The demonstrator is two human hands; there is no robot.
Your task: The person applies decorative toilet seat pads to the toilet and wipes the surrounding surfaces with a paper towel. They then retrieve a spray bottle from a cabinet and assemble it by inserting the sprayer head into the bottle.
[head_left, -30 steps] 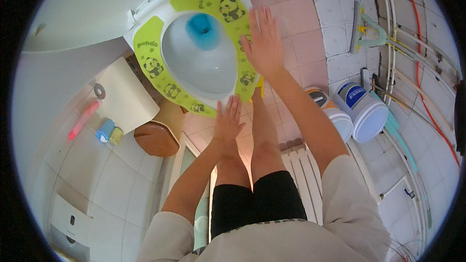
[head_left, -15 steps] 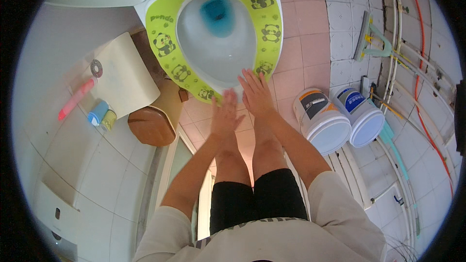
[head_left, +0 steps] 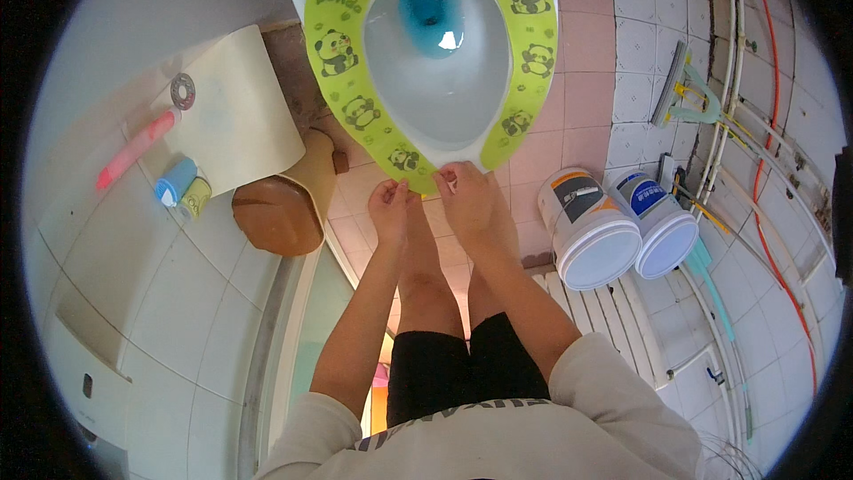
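The left hand pinches the front edge of the green panda-print toilet seat pad, which lies on the toilet seat just beyond both hands. Beside it, the right hand curls narrow at the same edge, though whether it grips cannot be told. A brown-lidded bin stands left of the left hand, two white buckets right of the right.

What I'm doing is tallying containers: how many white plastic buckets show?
2: the grey-labelled bucket right of the toilet, and the blue-labelled bucket beside it, farther right.
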